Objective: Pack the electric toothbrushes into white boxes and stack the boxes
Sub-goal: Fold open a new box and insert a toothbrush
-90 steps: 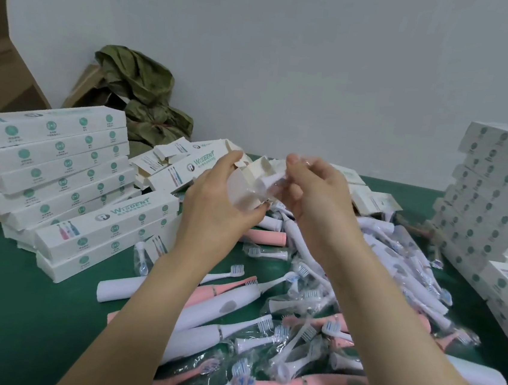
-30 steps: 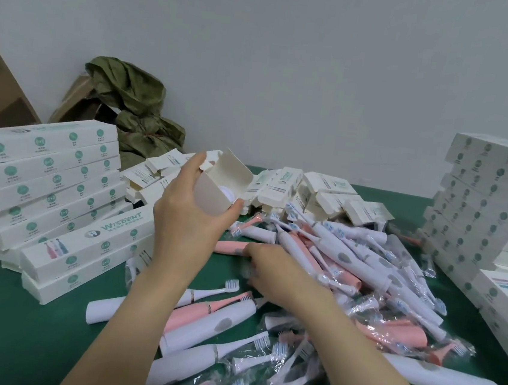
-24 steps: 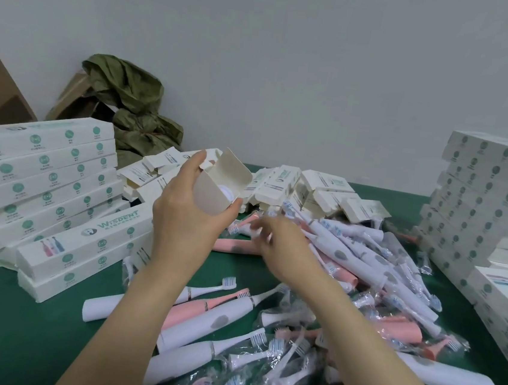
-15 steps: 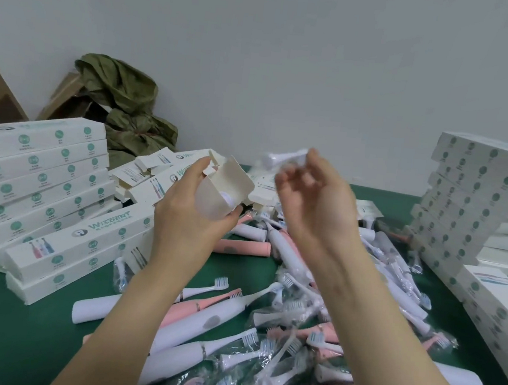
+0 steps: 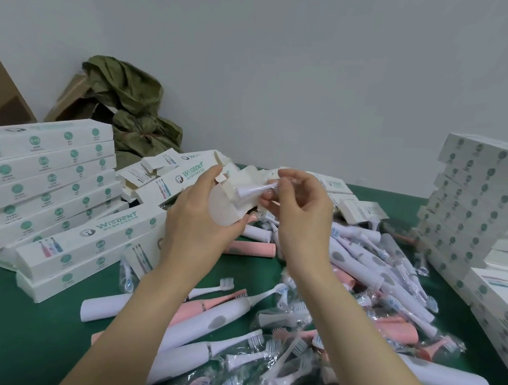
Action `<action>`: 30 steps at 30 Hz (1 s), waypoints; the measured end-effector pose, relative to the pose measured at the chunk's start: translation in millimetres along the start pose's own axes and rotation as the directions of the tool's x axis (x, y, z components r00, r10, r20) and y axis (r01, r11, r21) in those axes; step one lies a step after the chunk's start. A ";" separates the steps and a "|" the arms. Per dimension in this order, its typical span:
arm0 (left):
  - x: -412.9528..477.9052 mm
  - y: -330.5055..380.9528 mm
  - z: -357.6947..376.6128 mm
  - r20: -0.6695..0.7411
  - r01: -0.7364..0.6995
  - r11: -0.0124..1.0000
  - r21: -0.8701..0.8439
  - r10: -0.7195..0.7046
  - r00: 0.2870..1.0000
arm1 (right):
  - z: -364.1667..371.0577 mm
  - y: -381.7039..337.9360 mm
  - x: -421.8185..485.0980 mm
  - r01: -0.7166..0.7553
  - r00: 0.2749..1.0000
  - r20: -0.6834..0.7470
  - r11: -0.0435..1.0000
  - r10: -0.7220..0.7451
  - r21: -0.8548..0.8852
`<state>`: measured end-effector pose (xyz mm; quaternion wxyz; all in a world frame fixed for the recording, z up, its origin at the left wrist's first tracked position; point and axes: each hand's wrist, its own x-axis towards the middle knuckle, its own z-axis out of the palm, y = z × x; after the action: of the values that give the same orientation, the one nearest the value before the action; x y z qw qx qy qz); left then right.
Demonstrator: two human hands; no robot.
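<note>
now the filling step is being played out: an open white box is gripped in the left hand, mouth turned rightward, and a wrapped brush head is pinched in the right hand, its wide end brought to that mouth. hands are held close together above the heap of toothbrushes. whether a handle is already lodged inside cannot be made out. next, the head would need to be slid fully in and the flap tucked shut before the box is laid on the left stack. half a second ago the head was held high and clear of the box; a second ago the right hand was buried in the heap.
</note>
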<state>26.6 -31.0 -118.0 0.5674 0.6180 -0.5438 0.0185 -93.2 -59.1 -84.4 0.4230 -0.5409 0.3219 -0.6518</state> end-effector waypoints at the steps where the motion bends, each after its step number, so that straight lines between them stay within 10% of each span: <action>1: 0.2 -0.1 0.4 0.010 -0.006 1.000 0.000 0.006 1.000 | -2.8 0.8 2.1 0.017 1.000 -0.019 0.999 -0.018 -0.035; 9: -2.8 3.4 1.1 0.016 -0.052 0.998 -0.044 0.052 0.998 | 1.4 1.7 -6.4 0.474 0.880 0.162 0.796 -0.447 -0.377; 18: -8.1 12.0 -1.1 -0.070 -0.058 0.982 -0.178 0.046 0.996 | 4.2 3.3 -9.5 0.626 0.770 0.190 0.667 -0.608 -0.403; 30: -10.5 13.4 2.2 -0.041 -0.127 0.975 -0.184 0.122 0.992 | -4.6 5.5 2.0 0.650 0.758 0.534 0.500 -0.375 -0.572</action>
<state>11.7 -22.5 -116.3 0.6282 0.5267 -0.5725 0.0121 -96.7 -63.4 -89.3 0.0023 -0.8376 0.2963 -0.4590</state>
